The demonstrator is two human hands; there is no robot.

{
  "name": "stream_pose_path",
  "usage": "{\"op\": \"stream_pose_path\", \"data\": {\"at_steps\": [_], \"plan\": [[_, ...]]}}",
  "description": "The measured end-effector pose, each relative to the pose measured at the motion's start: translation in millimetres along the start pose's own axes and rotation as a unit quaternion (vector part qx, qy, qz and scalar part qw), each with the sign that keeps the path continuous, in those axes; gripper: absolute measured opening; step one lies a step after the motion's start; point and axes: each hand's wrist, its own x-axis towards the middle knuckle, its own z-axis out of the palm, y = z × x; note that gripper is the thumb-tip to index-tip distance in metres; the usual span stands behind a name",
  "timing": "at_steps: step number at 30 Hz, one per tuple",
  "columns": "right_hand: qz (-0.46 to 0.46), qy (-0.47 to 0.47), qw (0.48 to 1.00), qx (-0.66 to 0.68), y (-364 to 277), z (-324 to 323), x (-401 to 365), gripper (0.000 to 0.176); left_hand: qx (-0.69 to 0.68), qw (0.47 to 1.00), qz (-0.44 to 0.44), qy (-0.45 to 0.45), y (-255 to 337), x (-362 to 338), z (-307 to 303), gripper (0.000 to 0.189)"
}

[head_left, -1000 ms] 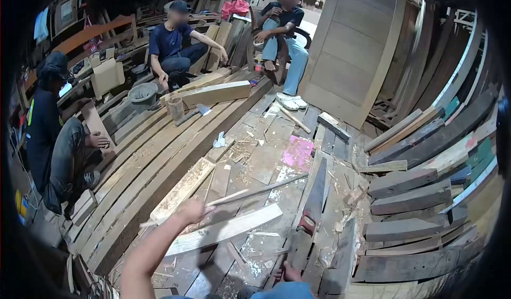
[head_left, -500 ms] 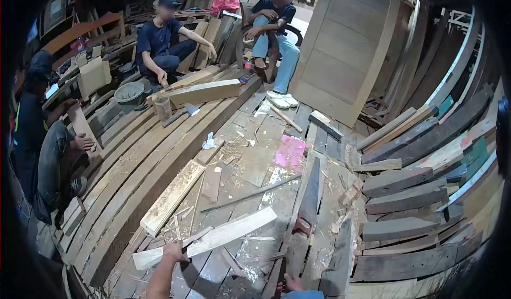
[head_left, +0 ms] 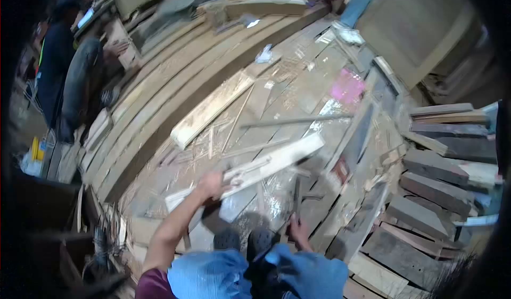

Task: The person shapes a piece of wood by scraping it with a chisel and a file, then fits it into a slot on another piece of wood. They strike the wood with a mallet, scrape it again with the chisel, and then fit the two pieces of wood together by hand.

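Note:
My left hand [head_left: 212, 185] is closed around a long pale board [head_left: 290, 156] near its lower left end. The board is slightly raised and slants up to the right over the littered plank floor. My right hand [head_left: 298, 228], lower and to the right, is wrapped round a dark, slim tool with a short crosspiece [head_left: 297, 195]; blur hides its exact kind. A handsaw [head_left: 361, 134] with a reddish handle lies to the right of the board. Beyond the board's left half rests a thick pale timber [head_left: 213, 110].
Long stacked beams [head_left: 175, 80] curve along the left, where a person [head_left: 58, 75] sits. Cut timber ends [head_left: 436, 187] line the right side. A pink sheet [head_left: 347, 87], a thin dark strip [head_left: 298, 121] and wood shavings lie on the floor. A door panel [head_left: 420, 27] leans at the back.
The view has tilted down and turned left, blurring the picture. My knees and shoes now show. My left hand still holds the pale board, and the tool in my right hand has come into view.

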Motion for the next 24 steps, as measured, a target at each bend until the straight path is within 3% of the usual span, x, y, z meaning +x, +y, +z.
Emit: {"op": "stream_pose_path", "data": {"at_steps": [1,2,4,6,9,12,15,16,24], "plan": [[-0.017,-0.025,0.999,-0.023,-4.7,1.7,-1.1,0.036,-0.021,0.997,0.012,0.075,3.9,-4.6,0.0,0.065],[-0.036,-0.05,0.997,-0.045,-14.2,7.2,1.6,0.035,-0.085,0.992,0.05,0.077,-7.4,5.6,20.0,0.059],[-0.309,0.014,0.935,-0.175,-12.9,22.5,12.2,0.041,-0.168,0.979,0.09,0.067,-13.5,15.6,45.4,0.051],[-0.355,0.011,0.92,-0.167,-23.3,37.5,15.3,0.048,-0.208,0.974,0.088,0.035,6.5,5.3,51.2,0.045],[-0.403,0.002,0.887,-0.227,-53.5,48.4,3.8,0.051,-0.193,0.98,0.049,0.029,14.1,8.1,71.7,0.041],[-0.374,-0.071,0.898,-0.22,-59.1,60.0,4.1,0.054,-0.146,0.989,-0.01,0.026,18.7,6.3,77.2,0.039],[-0.332,-0.127,0.899,-0.257,-62.3,68.7,2.8,0.055,-0.089,0.995,0.0,0.038,6.2,14.6,92.2,0.037],[-0.39,-0.11,0.879,-0.251,-55.5,71.8,8.4,0.054,-0.09,0.995,-0.011,0.037,4.0,19.0,96.9,0.035],[-0.407,-0.142,0.8,-0.416,-39.5,84.4,32.2,0.054,-0.085,0.996,-0.002,-0.009,-4.0,25.5,93.6,0.047]]}}
